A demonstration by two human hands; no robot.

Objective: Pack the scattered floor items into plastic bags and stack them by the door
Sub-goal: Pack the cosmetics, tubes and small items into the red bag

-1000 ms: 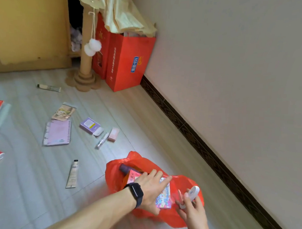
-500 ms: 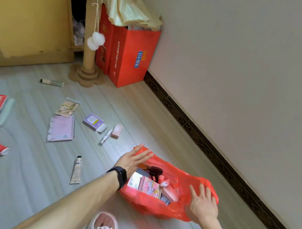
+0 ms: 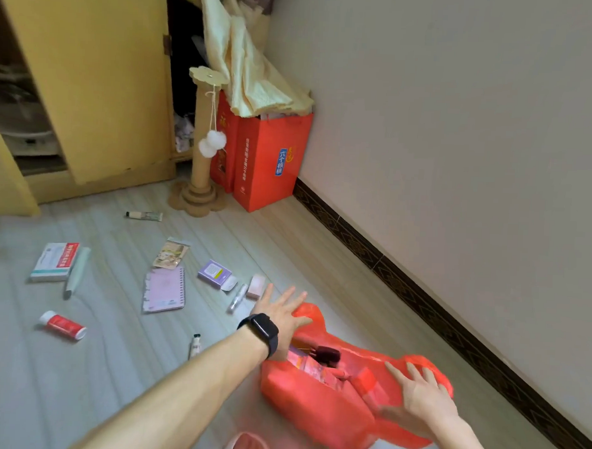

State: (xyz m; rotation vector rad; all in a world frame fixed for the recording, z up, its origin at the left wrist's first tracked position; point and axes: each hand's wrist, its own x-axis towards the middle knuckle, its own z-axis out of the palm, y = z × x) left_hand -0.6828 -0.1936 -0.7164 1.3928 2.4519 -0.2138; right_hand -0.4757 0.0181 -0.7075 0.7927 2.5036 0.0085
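Pale plank floor (image 3: 98, 368) meets a cream wall (image 3: 459, 129) at 3 o'clock. At 5 o'clock lies the red plastic bag (image 3: 315, 406), mouth agape over packed items. The left hand (image 3: 279, 312), fingers splayed and holding nothing, hovers at the bag's 11 o'clock rim. The right hand (image 3: 423, 396) lies flat, fingers straight, on its 3 o'clock side. A pink notebook (image 3: 165, 290), purple box (image 3: 215, 272) and red tube (image 3: 63, 325) lie scattered toward 9 o'clock.

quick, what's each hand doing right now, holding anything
Left hand: open, fingers spread, holding nothing.
Right hand: open, fingers spread on the red plastic bag.
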